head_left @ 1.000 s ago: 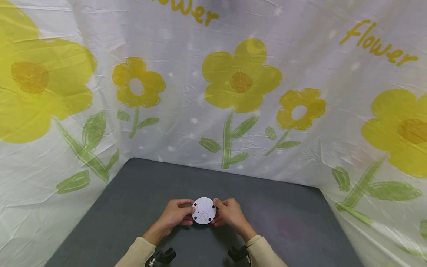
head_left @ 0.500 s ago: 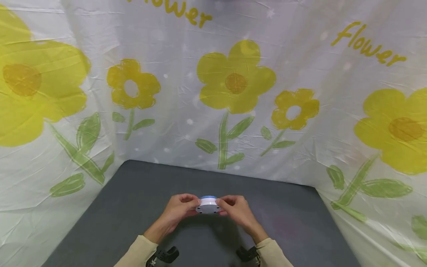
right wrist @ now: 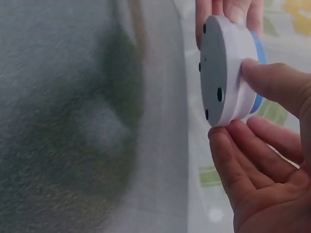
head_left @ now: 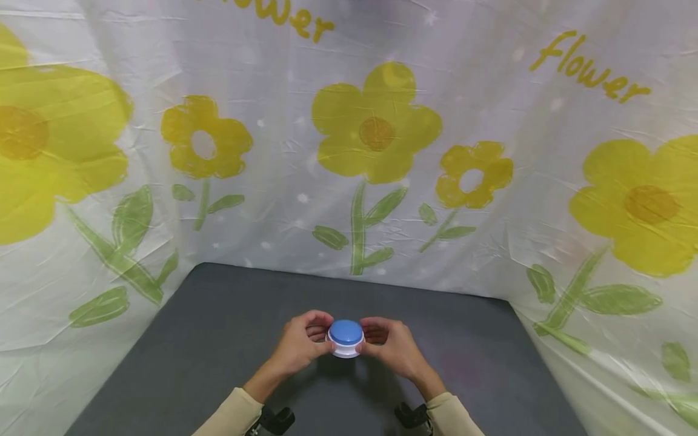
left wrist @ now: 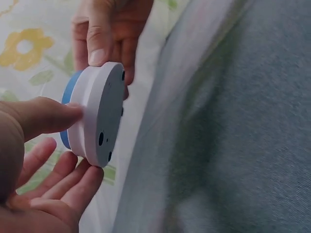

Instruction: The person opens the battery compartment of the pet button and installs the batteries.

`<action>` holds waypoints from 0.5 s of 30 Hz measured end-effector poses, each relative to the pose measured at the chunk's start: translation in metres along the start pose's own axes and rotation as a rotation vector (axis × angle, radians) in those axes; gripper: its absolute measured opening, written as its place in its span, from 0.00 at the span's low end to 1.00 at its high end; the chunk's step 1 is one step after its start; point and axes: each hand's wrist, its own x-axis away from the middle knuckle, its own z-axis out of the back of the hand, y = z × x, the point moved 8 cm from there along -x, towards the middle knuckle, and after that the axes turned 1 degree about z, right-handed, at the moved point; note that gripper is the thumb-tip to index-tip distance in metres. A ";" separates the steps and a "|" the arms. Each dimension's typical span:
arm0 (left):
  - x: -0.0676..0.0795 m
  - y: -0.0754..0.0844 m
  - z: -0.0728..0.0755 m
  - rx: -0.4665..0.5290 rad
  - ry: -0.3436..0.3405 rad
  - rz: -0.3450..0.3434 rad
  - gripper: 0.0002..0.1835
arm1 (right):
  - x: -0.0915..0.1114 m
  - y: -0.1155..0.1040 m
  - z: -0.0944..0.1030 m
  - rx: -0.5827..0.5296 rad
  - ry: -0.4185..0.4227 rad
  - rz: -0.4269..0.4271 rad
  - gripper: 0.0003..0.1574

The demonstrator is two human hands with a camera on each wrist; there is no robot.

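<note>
A round white push button with a blue domed top (head_left: 346, 332) is held up above the dark table, blue side toward the head camera. My left hand (head_left: 299, 343) pinches its left edge between thumb and fingers. On the opposite edge, my right hand (head_left: 394, 346) pinches it the same way. Both wrist views show the flat white underside of the button (left wrist: 111, 114) with small black feet and a dark hole. In the right wrist view the thumb (right wrist: 272, 80) presses against the white side wall, with fingertips below the rim.
The dark grey table (head_left: 245, 303) spreads out beneath the hands. White curtains (head_left: 283, 224) printed with yellow flowers close off the back and both sides. Black wrist straps (head_left: 276, 420) show below the sleeves.
Both hands have turned the button over: its white underside faced the head camera a second ago, then its edge, and now its blue top. Both hands keep their grip.
</note>
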 end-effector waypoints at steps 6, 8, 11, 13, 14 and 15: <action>0.005 -0.005 -0.011 -0.135 -0.039 -0.091 0.35 | 0.002 0.014 -0.008 0.084 0.010 0.020 0.35; 0.006 -0.007 -0.013 -0.166 -0.046 -0.114 0.36 | 0.002 0.021 -0.013 0.106 0.008 0.016 0.36; 0.007 -0.011 -0.016 -0.196 -0.056 -0.139 0.36 | 0.003 0.029 -0.020 0.121 -0.002 0.022 0.37; 0.007 -0.015 -0.018 -0.206 -0.063 -0.143 0.36 | 0.003 0.033 -0.023 0.124 -0.007 0.025 0.37; 0.007 -0.017 -0.019 -0.215 -0.067 -0.145 0.35 | 0.003 0.034 -0.025 0.125 -0.009 0.028 0.37; 0.007 -0.019 -0.019 -0.220 -0.071 -0.143 0.35 | 0.003 0.034 -0.026 0.129 -0.010 0.031 0.37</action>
